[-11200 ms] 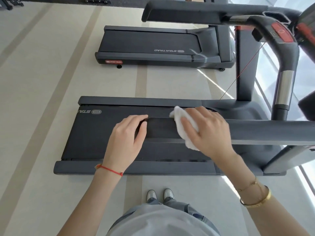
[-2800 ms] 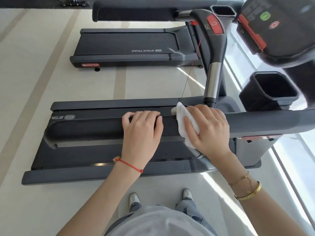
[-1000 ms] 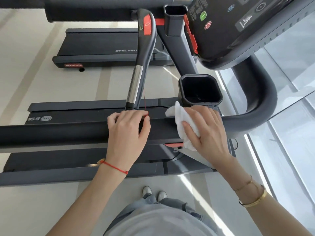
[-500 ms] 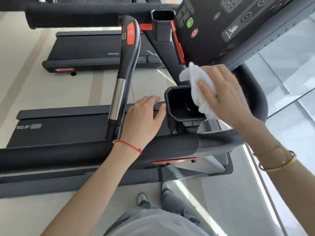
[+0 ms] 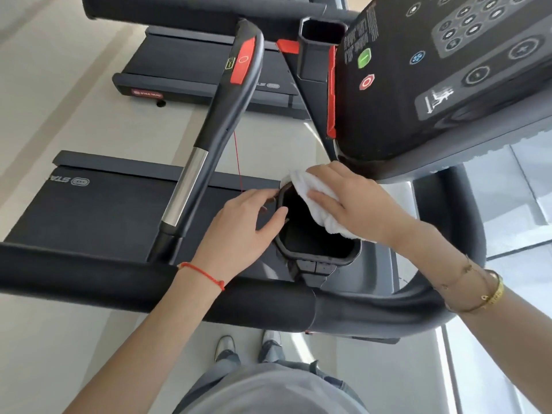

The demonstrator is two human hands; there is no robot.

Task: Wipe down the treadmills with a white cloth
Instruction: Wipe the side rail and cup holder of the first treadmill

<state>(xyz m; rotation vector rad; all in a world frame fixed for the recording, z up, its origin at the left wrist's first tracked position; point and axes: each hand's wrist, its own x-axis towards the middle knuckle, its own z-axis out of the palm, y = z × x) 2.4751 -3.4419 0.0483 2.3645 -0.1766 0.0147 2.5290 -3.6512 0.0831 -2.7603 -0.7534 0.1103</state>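
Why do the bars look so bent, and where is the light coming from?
Head view: the wide-angle lens bows the handrail and tilts the console; daylight enters from the right, leaving bright streaks on the floor; the cup holder interior stays dark under the white cloth.

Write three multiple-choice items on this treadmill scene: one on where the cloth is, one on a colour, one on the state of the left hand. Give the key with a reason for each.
1. Where is the white cloth?
A. On the walking belt
B. At the rim of the cup holder
C. On the floor

2. What colour is the string on the left wrist?
A. Red
B. Blue
C. Green

3. What is the left hand doing?
A. Gripping the padded handrail
B. Holding the cloth
C. Resting, fingers straight, against the cup holder's side

Key: B, the right hand presses the cloth over the holder's far rim, under the console. A, a red string circles that wrist. C, its fingers lie extended beside the holder, and nothing shows in it.
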